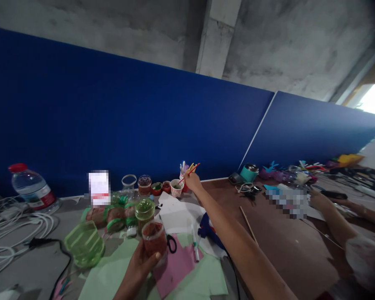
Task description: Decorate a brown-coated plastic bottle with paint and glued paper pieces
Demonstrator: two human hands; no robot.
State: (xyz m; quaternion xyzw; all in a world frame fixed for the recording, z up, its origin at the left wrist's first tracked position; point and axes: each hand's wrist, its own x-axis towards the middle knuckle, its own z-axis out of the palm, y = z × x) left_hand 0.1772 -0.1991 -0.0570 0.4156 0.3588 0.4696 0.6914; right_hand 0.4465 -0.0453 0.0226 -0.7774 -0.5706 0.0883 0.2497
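My left hand [139, 262] grips a small clear cup with reddish-brown filling [154, 241] above the green and pink paper sheets [178, 271]. My right arm reaches far forward; my right hand [193, 181] pinches a thin red stick [191, 170] beside a small white cup [176, 188] at the back of the table. A pen holder with markers [185, 168] stands just behind that hand. A green-lidded jar [144, 210] sits right behind the held cup.
A water bottle [33, 189] and white cables [15, 229] lie at left. A green plastic bottle piece [85, 243], scissors [171, 243], a blue glue gun [210, 230] and small cups are around. Another person's arm [331, 212] rests at right among craft clutter.
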